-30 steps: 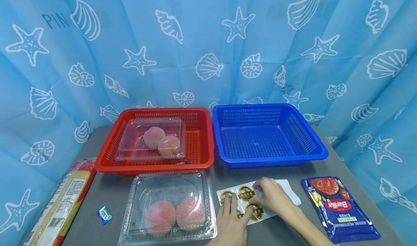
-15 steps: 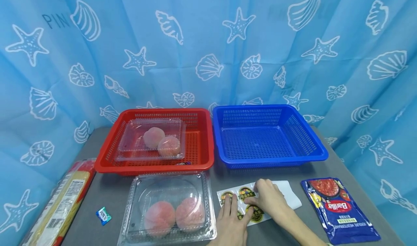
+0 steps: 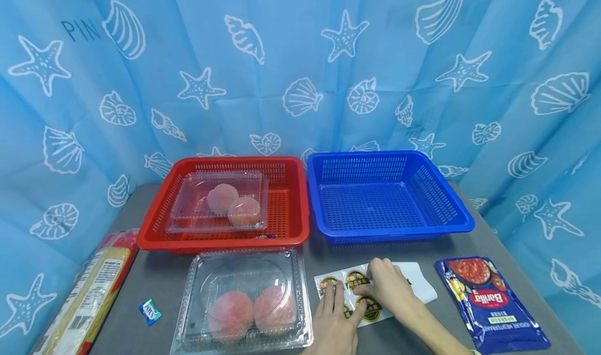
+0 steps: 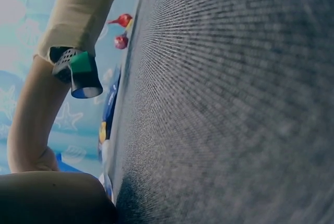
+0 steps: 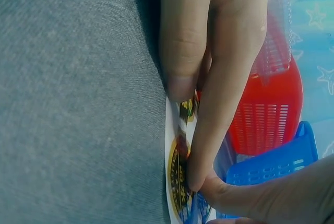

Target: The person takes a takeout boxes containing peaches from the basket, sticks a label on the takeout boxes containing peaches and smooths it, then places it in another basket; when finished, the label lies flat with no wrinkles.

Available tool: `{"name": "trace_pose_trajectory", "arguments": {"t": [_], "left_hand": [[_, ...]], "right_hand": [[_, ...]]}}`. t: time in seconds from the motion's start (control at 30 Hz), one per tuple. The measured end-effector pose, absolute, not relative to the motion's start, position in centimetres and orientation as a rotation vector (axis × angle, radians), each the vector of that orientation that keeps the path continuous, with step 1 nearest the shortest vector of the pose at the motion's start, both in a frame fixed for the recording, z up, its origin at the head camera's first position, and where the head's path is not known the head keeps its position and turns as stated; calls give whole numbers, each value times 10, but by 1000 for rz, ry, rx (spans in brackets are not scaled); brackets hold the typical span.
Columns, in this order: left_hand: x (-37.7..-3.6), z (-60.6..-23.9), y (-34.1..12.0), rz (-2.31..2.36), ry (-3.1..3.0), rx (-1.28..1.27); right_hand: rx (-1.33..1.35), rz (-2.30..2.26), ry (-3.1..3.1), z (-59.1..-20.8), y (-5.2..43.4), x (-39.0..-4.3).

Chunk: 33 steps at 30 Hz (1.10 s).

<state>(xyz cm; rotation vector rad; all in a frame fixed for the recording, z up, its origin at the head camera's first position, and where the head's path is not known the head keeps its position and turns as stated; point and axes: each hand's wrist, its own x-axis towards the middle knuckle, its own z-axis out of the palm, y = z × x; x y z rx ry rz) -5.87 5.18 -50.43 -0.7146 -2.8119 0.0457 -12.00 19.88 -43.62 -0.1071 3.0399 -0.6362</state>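
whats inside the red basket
The red basket holds a shut clear clamshell box with two pink round fruits inside, plus a small dark item at its front edge. What lies under the box is hidden.

Backdrop: blue curtain [image 3: 300, 68], white starfish and shell print, hanging in soft folds, wrapping behind and to both sides of the table [image 3: 155, 276]. Table top is grey, fine woven texture visible in both wrist views. Lighting even and diffuse, faint shadows only. No wall, floor or window visible.
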Motion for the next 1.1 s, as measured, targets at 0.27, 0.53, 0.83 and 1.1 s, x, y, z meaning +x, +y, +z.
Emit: {"name": "trace_pose_trajectory", "arguments": {"t": [0.27, 0.53, 0.83, 1.1], "left_hand": [[-59, -506, 52, 22, -2805, -724], [-59, -509, 51, 43, -2673, -695], [-58, -507, 52, 22, -2761, -693], [-59, -503, 53, -2, -2843, -713]], "right_hand": [[-86, -616, 3022, -436, 197, -120], [-83, -609, 3026, -435, 196, -122], [-95, -637, 2966, -440, 204, -127], [-85, -716, 2872, -444, 215, -131]]}}
